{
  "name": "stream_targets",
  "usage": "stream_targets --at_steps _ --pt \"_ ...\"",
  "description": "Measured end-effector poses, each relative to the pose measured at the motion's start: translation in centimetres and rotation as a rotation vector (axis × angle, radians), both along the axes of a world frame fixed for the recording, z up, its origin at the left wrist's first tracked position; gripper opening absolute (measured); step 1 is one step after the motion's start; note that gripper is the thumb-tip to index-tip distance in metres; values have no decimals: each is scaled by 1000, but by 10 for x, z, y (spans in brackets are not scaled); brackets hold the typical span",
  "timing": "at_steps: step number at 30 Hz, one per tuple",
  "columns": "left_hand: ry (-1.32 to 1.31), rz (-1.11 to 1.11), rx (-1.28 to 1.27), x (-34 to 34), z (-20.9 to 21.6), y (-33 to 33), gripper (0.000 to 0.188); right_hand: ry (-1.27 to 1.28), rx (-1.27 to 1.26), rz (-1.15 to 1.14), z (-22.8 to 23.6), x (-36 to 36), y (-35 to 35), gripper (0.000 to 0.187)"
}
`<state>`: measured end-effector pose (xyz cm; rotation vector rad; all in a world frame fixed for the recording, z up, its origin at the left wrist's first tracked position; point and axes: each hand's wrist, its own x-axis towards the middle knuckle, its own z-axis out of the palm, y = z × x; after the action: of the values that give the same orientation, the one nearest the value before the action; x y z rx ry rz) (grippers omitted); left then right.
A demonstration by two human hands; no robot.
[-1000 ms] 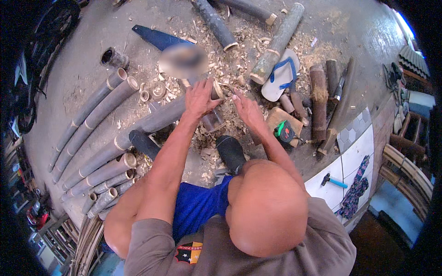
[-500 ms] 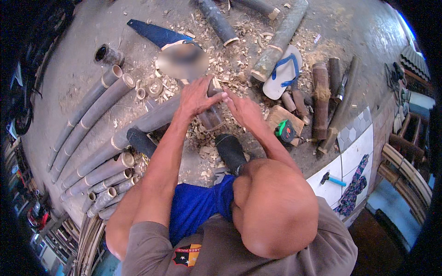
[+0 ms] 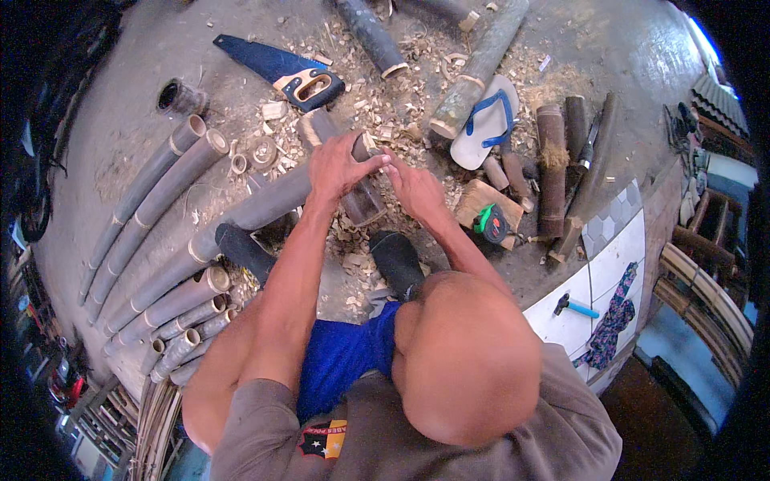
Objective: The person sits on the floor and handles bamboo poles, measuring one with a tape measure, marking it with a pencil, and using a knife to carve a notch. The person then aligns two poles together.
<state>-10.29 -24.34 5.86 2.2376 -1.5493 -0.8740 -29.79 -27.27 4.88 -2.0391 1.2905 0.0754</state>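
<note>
A long grey-brown bamboo pole (image 3: pixel 241 212) runs from the lower left up to my hands. Its pale cut end lies over a short thick bamboo section (image 3: pixel 361 204) on the floor. My left hand (image 3: pixel 341 170) is wrapped over the pole close to that end, thumb stretched to the right. At the cut end, my right hand (image 3: pixel 415 191) has its fingers bent in, their tips meeting my left thumb. Whether a small tool sits in the right fingers is hidden. Beyond the hands lies a handsaw (image 3: pixel 281 70) with a blue blade and a wood-and-black handle.
Wood chips litter the floor. Several bamboo poles (image 3: pixel 160 216) lie at left; more bamboo (image 3: pixel 481 68) lies at the far side. To the right are a white-and-blue flip-flop (image 3: pixel 486 124), a green-black tape measure (image 3: pixel 491 223) on a wood block, and a hammer (image 3: pixel 577 305) on tiles.
The whole view has shifted slightly, with the floor objects a little further left. Both hands keep about the same hold at the pole's end.
</note>
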Motion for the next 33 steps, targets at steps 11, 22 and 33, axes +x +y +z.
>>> stream_targets --at_steps 11,22,33 --pt "-89 -76 -174 15 -30 5 93 -49 -55 49 20 8 3 47" --pt "-115 -13 101 -17 -11 10 89 47 -63 -3 -24 -31 -23 49" --pt "-231 -174 -77 -4 -15 4 92 -300 37 -161 -6 -38 -9 54"
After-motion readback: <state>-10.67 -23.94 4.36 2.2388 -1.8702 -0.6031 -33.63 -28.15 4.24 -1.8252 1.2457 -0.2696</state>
